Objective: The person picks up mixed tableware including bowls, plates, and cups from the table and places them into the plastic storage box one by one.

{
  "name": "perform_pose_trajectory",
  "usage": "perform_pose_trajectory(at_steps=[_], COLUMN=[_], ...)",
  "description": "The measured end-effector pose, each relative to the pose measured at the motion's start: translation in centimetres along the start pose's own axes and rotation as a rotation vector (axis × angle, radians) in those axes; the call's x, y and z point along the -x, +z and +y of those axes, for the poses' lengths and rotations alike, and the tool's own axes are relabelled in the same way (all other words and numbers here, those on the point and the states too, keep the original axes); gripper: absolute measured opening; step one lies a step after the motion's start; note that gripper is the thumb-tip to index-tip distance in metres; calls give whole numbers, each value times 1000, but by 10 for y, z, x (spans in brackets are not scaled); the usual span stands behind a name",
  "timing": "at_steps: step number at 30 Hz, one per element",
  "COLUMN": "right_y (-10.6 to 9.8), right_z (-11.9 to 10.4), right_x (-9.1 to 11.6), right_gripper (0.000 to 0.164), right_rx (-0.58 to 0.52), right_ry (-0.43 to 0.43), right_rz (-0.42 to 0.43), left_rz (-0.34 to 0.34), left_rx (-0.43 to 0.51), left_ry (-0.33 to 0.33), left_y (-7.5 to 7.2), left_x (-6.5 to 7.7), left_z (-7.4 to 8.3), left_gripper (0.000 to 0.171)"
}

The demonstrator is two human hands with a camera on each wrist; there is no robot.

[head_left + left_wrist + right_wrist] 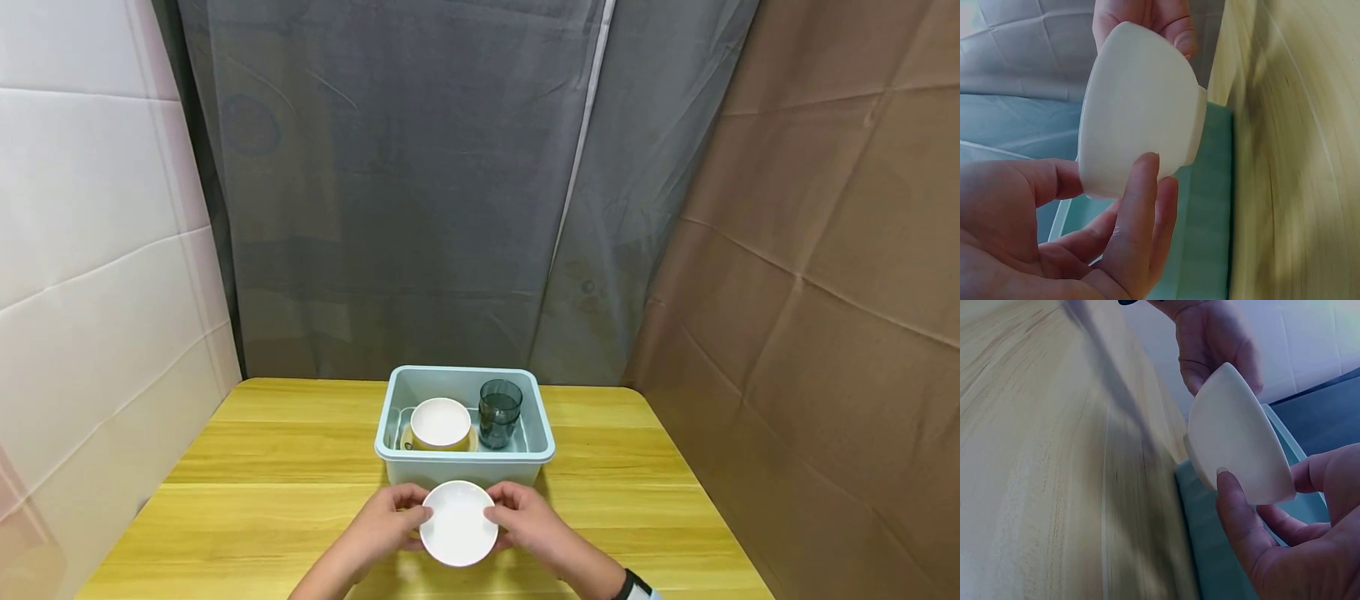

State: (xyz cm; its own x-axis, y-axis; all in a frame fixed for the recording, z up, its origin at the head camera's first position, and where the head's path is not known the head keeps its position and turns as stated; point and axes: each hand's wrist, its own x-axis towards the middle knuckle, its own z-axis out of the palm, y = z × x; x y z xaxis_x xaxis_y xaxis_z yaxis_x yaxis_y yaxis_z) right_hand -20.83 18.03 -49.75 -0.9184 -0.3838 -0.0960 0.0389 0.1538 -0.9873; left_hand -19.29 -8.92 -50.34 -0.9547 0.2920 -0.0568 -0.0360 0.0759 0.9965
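Note:
A white bowl (459, 523) is held above the table between both hands, in front of a light blue bin. My left hand (392, 518) grips its left side, thumb at the rim and fingers under the outer wall, as the left wrist view shows on the bowl (1138, 115). On the opposite side my right hand (522, 522) pinches the rim the same way, fingers (1238, 509) against the outside of the bowl (1235, 434). Inside the bin (465, 472) sit another white bowl (441, 422) with a yellow outside and dark tinted glasses (499, 412), seemingly stacked.
Under the bowl in the bin, a yellowish rim (406, 438) shows, partly hidden. The bin stands on a wooden table (285, 467). Grey cloth (405, 183) hangs behind, white cloth (97, 192) at left and brown cloth (825, 275) at right.

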Motion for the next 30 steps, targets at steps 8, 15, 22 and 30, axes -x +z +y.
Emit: perform_pose_trajectory(at_steps=[8,15,22,30], right_y=[0,-9,-34,-62], right_z=[1,-6,-5,1], right_x=[2,9,17,25], right_gripper=[27,27,25,21], right_rx=[0,33,231,587], right_ry=[-3,-23,-46,-124], right_rz=[-20,-120,-162,-128], left_rz=[29,45,-28,-73], left_rx=[-46,-118,-205,-306], left_ry=[11,33,62,90], left_y=[-1,-9,-27,-46], left_x=[2,7,14,9], left_z=[1,9,33,91], left_gripper=[20,10,10,10])
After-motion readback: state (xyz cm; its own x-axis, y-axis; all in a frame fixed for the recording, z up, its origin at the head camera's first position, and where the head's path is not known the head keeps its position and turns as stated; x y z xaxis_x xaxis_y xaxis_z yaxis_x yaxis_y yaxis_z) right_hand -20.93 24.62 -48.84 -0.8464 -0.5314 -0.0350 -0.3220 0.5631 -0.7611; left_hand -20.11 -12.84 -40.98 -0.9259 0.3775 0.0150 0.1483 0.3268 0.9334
